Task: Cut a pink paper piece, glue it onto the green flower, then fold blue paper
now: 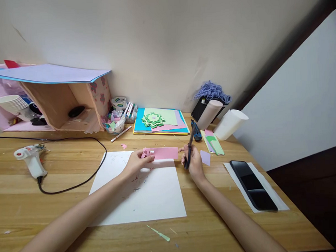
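My left hand [137,162] pinches the left end of a pink paper strip [167,152], where small cut-out holes show. Dark-handled scissors [188,156] sit in my right hand [194,164], blades pointing up and away, just right of the strip's free end and apart from it. Beneath the strip lies a white sheet of paper [154,199] with small dark and reddish marks or bits on it. A small lilac paper piece [204,157] rests beside my right hand. A pink scrap [124,146] is on the table beyond the sheet.
A glue gun [31,161] with its black cord lies left. Behind are an open box [58,103], markers [129,110], coloured sheets [168,129] under a green paper flower [153,119], and a blue cutter [195,131]. Right lies a phone [252,186]. A green scrap [160,233] lies in front.
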Demonstrator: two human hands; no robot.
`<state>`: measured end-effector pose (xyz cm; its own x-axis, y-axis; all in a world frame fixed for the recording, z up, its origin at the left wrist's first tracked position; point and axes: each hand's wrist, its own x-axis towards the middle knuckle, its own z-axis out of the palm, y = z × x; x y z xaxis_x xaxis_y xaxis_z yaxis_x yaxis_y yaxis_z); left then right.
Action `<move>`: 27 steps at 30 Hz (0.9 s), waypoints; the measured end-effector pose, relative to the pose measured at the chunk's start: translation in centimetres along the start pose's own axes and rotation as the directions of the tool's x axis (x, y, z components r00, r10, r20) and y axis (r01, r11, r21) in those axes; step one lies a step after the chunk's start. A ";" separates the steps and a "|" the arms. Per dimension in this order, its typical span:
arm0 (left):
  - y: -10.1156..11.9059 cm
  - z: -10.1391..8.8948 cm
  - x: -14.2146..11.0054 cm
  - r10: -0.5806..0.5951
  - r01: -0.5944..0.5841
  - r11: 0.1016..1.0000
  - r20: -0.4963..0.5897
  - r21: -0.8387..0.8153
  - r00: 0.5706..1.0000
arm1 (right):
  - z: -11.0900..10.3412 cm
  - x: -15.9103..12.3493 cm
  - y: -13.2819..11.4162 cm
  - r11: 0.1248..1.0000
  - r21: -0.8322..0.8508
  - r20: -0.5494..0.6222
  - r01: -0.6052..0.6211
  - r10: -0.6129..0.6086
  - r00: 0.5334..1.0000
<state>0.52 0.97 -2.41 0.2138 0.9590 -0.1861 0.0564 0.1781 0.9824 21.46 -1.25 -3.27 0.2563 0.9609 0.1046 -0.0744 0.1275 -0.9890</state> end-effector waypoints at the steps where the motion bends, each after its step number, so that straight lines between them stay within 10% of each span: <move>1: 0.3 0.3 0.4 0.010 -0.011 1.000 -0.041 -0.019 0.999 | 0.1 -0.1 -0.1 0.998 0.060 0.011 0.003 -0.003 1.000; 6: 2.5 1.5 2.6 0.052 -0.103 0.973 -0.239 -0.205 0.970 | 0.8 -1.8 -0.1 0.952 0.236 0.319 -0.193 0.112 0.941; 11: 3.9 2.8 3.3 0.087 -0.188 0.935 -0.321 -0.300 0.943 | 1.3 -3.6 0.6 0.898 0.030 0.629 -0.438 0.324 0.706; 27: 2.7 5.0 1.6 0.089 -0.124 0.977 -0.196 -0.174 0.977 | 1.0 -3.7 0.9 0.923 -0.124 0.551 -0.363 0.369 0.749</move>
<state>5.85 1.86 -0.14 0.0224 0.9956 -0.0911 -0.1407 0.0934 0.9856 19.51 -4.43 -4.43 -0.3668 0.9017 -0.2289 -0.0418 -0.2618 -0.9642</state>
